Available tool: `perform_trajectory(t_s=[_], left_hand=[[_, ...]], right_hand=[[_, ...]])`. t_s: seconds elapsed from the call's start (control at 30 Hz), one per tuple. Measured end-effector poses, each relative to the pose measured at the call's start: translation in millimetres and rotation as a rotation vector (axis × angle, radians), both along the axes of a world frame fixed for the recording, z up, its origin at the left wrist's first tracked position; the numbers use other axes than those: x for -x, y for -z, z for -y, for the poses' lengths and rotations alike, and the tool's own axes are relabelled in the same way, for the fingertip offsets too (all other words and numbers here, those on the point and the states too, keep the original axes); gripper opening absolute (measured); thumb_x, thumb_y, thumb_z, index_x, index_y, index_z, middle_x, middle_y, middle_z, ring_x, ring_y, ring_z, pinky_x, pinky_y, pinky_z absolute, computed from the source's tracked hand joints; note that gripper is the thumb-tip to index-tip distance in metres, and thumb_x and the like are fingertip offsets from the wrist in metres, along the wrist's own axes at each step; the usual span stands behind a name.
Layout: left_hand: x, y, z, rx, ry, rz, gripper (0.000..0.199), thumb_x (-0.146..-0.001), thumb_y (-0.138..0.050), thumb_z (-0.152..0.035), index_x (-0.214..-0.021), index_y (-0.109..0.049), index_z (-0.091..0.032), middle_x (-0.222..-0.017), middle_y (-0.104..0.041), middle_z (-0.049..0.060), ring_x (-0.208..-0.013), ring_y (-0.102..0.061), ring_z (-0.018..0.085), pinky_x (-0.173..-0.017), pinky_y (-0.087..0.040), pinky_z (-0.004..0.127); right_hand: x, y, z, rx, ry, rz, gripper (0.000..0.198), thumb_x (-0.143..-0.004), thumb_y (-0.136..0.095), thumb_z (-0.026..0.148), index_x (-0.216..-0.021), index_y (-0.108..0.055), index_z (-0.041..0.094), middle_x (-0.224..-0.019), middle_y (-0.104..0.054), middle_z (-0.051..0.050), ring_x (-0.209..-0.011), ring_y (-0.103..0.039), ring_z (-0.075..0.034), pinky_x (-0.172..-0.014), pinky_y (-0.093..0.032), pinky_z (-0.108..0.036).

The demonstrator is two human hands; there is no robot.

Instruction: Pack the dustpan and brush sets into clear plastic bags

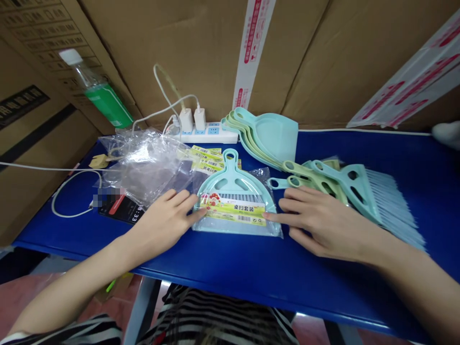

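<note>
A clear plastic bag (276, 230) lies flat in front of me on the blue table. Inside are a light blue dustpan (230, 175), a brush whose bristles (244, 197) partly show, and a yellow-green label card (237, 211). My left hand (168, 220) rests at the bag's left side, a fingertip on the label's left end and the other fingers bent but apart. My right hand (312, 220) is open, its index finger stretched onto the label's right end. Beyond the right hand lie several small brushes (352, 187), blue and green, partly hidden by it.
Stacked dustpans (276, 136) lean at the back by a power strip (226, 133) with white chargers. More label cards (208, 155) lie behind the bag. At left are loose clear bags (143, 163), a phone (122, 207), cables and a green-labelled bottle (108, 103). Cardboard (201, 43) walls the back.
</note>
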State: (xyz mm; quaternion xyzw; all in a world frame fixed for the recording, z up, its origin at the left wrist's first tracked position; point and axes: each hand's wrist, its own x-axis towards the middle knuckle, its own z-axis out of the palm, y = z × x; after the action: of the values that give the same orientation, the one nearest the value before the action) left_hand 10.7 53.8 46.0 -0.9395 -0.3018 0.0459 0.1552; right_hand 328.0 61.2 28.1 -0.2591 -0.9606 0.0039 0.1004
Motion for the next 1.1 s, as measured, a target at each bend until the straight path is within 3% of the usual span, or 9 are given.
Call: perform_trajectory(t_s=[0.2,0.37,0.57,0.7,0.83,0.97,1.1], left_hand=[[1,-9.9,-8,0.085,-0.044,0.027,0.041,-0.082,-0.051,-0.004,-0.107,-0.072,-0.029,-0.079,-0.058,0.004,-0.079,-0.054,0.021,-0.067,-0.042,0.032],[-3,-8.3,-14,0.182,-0.075,0.068,0.032,-0.080,-0.047,-0.003,-0.087,-0.071,-0.022,-0.077,-0.061,0.003,-0.073,-0.057,0.018,-0.059,-0.043,0.028],[-8,9.3,-11,0.214,-0.155,0.208,0.020,-0.091,-0.043,-0.020,-0.090,-0.063,-0.018,-0.075,-0.066,0.001,-0.070,-0.063,0.017,-0.057,-0.044,0.026],[-10,18.7,-8,0.158,-0.261,0.234,0.019,-0.092,-0.042,-0.023,-0.081,-0.056,-0.017,-0.066,-0.064,0.001,-0.059,-0.061,0.015,-0.050,-0.037,0.024],[-12,20.8,-7,0.189,-0.376,0.274,0.009,-0.086,-0.044,-0.018,-0.088,-0.052,-0.018,-0.059,-0.060,-0.004,-0.048,-0.055,0.013,-0.046,-0.031,0.023],[-11,21.4,-8,0.261,-0.383,0.376,0.009,-0.083,-0.042,-0.017,-0.089,-0.049,-0.019,-0.058,-0.059,-0.005,-0.046,-0.054,0.012,-0.046,-0.031,0.023],[-11,21.7,-9,0.325,-0.376,0.432,0.008,-0.083,-0.040,-0.018,-0.086,-0.046,-0.021,-0.056,-0.056,-0.006,-0.046,-0.053,0.011,-0.046,-0.032,0.022]], right_hand=[[1,4,0,0.038,0.013,-0.046,0.030,-0.083,-0.044,0.012,-0.090,-0.071,0.020,-0.070,-0.064,-0.004,-0.073,-0.051,-0.021,-0.071,-0.042,-0.037],[9,2,1,0.048,0.051,-0.119,0.027,-0.089,-0.041,0.017,-0.078,-0.065,0.021,-0.062,-0.059,-0.003,-0.065,-0.051,-0.019,-0.063,-0.040,-0.032],[22,8,5,0.236,0.299,-0.276,0.031,-0.095,-0.043,0.026,-0.064,-0.044,0.023,-0.058,-0.054,0.001,-0.052,-0.050,-0.014,-0.051,-0.036,-0.026],[30,16,10,0.359,0.446,-0.371,0.025,-0.088,-0.047,0.023,-0.065,-0.037,0.024,-0.053,-0.050,0.004,-0.044,-0.047,-0.012,-0.045,-0.032,-0.024],[33,17,11,0.448,0.476,-0.410,0.021,-0.083,-0.046,0.019,-0.066,-0.034,0.025,-0.049,-0.044,0.006,-0.041,-0.042,-0.011,-0.043,-0.031,-0.024],[31,16,10,0.566,0.461,-0.460,0.015,-0.083,-0.043,0.019,-0.074,-0.034,0.026,-0.049,-0.040,0.009,-0.040,-0.041,-0.011,-0.041,-0.030,-0.023],[30,16,10,0.573,0.469,-0.456,0.011,-0.084,-0.043,0.019,-0.083,-0.035,0.026,-0.051,-0.041,0.010,-0.041,-0.043,-0.012,-0.043,-0.031,-0.024]])
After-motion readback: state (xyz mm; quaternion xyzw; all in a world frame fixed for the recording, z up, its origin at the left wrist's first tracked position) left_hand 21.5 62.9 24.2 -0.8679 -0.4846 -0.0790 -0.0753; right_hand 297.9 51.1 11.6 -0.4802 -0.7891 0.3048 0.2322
